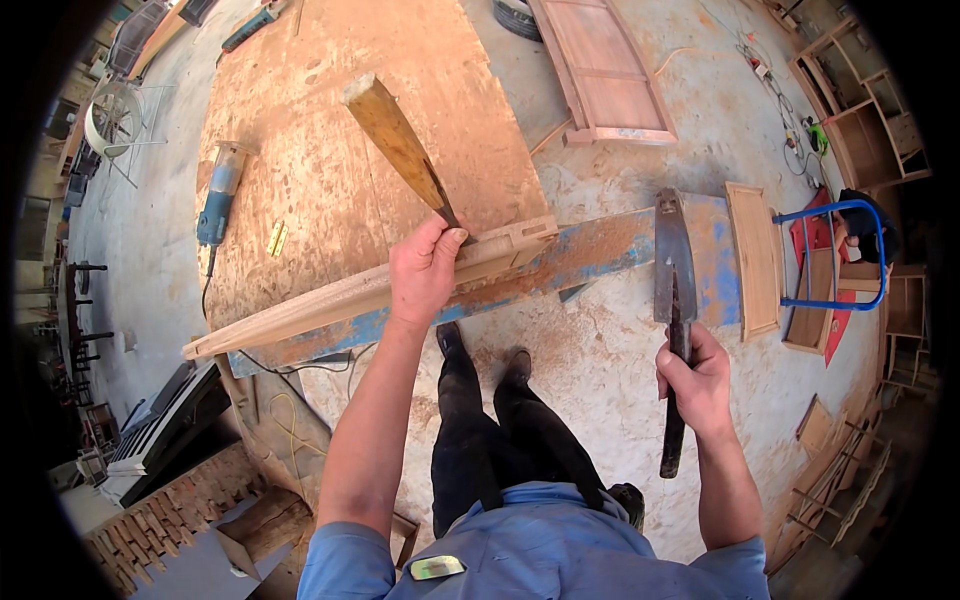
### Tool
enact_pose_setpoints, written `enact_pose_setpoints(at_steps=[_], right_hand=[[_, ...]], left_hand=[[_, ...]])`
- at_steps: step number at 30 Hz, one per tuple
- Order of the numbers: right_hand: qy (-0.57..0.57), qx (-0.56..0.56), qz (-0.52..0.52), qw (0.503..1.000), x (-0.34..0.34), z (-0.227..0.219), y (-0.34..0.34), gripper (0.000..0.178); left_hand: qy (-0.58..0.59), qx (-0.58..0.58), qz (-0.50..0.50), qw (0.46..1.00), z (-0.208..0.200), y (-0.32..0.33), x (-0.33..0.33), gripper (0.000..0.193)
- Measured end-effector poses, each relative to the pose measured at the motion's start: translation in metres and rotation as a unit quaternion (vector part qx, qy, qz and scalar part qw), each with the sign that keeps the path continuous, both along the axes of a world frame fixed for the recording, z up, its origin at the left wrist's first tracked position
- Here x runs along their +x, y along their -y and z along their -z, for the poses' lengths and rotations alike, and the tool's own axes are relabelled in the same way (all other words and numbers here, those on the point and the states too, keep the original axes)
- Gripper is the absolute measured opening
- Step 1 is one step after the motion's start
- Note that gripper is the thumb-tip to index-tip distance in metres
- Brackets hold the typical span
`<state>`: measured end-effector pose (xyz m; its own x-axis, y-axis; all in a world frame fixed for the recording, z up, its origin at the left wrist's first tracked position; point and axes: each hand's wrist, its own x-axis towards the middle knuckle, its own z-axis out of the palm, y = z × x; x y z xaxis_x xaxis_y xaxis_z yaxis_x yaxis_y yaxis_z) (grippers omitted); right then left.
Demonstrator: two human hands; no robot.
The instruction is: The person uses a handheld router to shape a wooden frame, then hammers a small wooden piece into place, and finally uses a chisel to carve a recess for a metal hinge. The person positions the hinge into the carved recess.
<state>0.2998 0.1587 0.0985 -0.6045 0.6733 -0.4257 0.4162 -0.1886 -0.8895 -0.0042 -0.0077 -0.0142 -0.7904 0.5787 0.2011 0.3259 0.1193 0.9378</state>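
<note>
My left hand (pixel 423 275) is closed around the lower end of a chisel (pixel 395 135), its worn wooden handle leaning up and to the left. The chisel's blade end meets a long pale wooden frame piece (pixel 350 292) lying along the near edge of the workbench (pixel 330 130). A slot shows near the right end of that piece. Out to the right, my right hand (pixel 697 380) grips the dark handle of a hatchet (pixel 675 260). Its broad steel head points away from me, apart from the chisel. My left fingers cover part of the chisel's blade.
A blue power tool (pixel 217 205) and brass hinges (pixel 278 238) lie on the bench. Behind it rests a wooden panel (pixel 608 70). At right are another panel (pixel 752 260), a blue-framed trolley (pixel 885 250) and a partly visible person (pixel 862 235). Cables (pixel 300 370) trail at lower left.
</note>
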Motion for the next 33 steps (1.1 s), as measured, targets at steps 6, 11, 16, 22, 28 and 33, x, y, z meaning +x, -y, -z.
enact_pose_setpoints(at_steps=[6,11,16,22,28,33], right_hand=[[0.005,0.006,-0.013,1.000,-0.005,-0.001,-0.002,0.023],[0.003,0.024,-0.031,0.999,-0.016,-0.009,-0.005,0.026],[-0.056,0.114,-0.055,0.990,-0.040,-0.035,-0.011,0.036],[-0.082,0.304,-0.173,0.933,-0.096,-0.090,-0.016,0.044],[-0.106,0.473,-0.280,0.829,-0.134,-0.127,-0.019,0.051],[0.016,0.558,-0.335,0.759,-0.143,-0.147,-0.014,0.060]], left_hand=[[-0.016,-0.015,0.001,1.000,0.000,0.001,-0.001,0.013],[-0.027,-0.029,0.007,0.999,-0.005,0.001,0.000,0.014],[-0.059,-0.053,0.019,0.997,-0.007,0.000,0.000,0.014],[-0.124,-0.093,0.035,0.987,0.004,0.007,-0.004,0.014],[-0.117,-0.041,0.022,0.992,-0.001,0.002,0.000,0.013],[-0.153,-0.024,0.021,0.988,-0.007,-0.003,0.004,0.008]])
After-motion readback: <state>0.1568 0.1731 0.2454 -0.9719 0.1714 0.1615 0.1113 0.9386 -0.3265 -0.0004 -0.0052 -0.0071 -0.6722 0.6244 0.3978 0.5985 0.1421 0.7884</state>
